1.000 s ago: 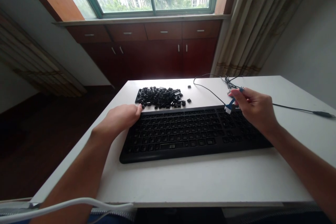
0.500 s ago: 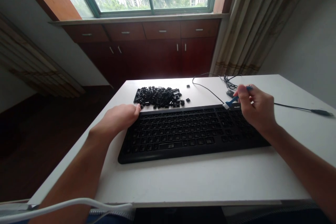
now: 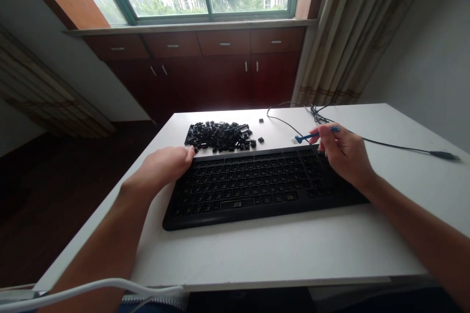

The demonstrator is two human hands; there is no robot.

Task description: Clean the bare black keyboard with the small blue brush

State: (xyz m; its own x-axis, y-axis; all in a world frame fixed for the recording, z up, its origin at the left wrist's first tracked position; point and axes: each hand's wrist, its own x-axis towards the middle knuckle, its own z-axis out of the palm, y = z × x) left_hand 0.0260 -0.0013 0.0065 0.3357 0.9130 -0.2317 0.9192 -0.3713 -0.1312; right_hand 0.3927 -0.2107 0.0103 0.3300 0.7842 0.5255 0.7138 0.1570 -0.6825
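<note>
A black keyboard (image 3: 235, 217) with its keycaps off lies flat on the white table (image 3: 279, 254). My left hand (image 3: 171, 164) grips the keyboard's far left corner, thumb on top; its other fingers are mostly hidden. In my right hand (image 3: 343, 154), pinched between thumb and fingers, is a small blue brush (image 3: 310, 136) with white bristles. The bristles point left, at or just above the keyboard's far edge; whether they touch it I cannot tell. Behind the keyboard lies a heap of loose black keycaps (image 3: 222, 134).
A few stray keycaps (image 3: 261, 140) lie right of the heap. The thin black cable (image 3: 396, 146) runs from a tangle at the back to a plug (image 3: 443, 155) on the right. A white cable (image 3: 91, 284) crosses the table's front left edge.
My right hand has moved left along the keyboard's far edge, and the brush has swung to a flatter angle. My left hand keeps its hold. The whole view has shifted slightly.
</note>
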